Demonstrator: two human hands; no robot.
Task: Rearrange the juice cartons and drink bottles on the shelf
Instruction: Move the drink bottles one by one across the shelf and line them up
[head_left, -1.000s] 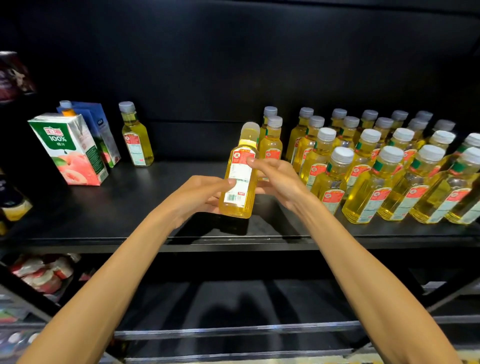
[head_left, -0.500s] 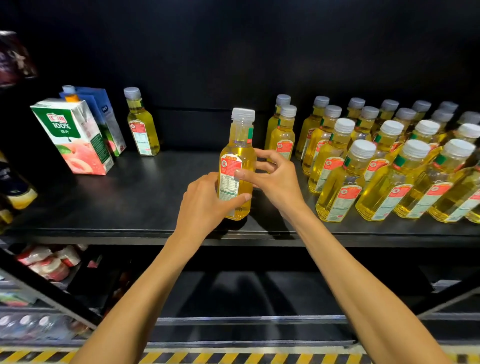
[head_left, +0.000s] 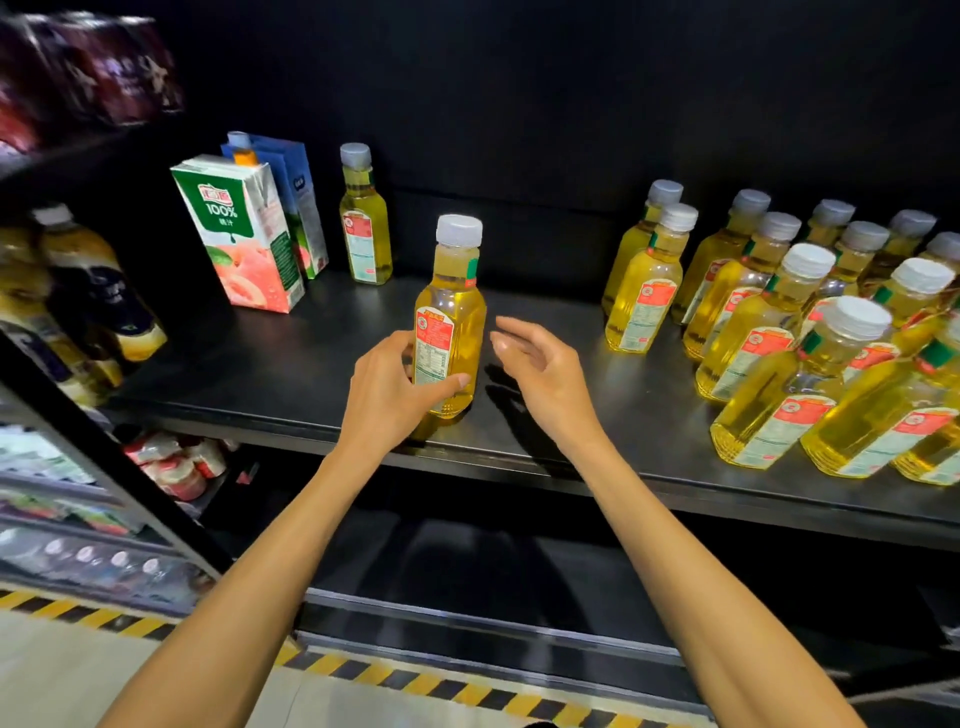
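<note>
Both hands were on the bottle 0.5 seconds ago, but now the right hand (head_left: 535, 374) has let go and moved a little to the right. Its fingers are loose and spread, and it holds nothing. The left hand (head_left: 389, 395) grips the clear plastic bottle of yellow drink (head_left: 457, 312), which has a white cap and a red and white label. The thumb goes across the front, low down, and the fingers wrap round the left side. The bottle stands straight up, cap on top, and seems to rest on the black metal shelf (head_left: 291, 364) near the front edge, in the wide gap in the middle. The left hand is the nearer 1, as it touches the bottle, while the right hand is just beside it and apart. Back and to the left stand a green and white juice carton (head_left: 244, 239), a blue carton (head_left: 301, 197) behind it, and 1 lone yellow bottle (head_left: 363, 228). On the right is a crowd of the same yellow bottles (head_left: 769, 338). I think the left hand can slide the bottle alone, but it must keep it straight up so it does not tip.
</note>
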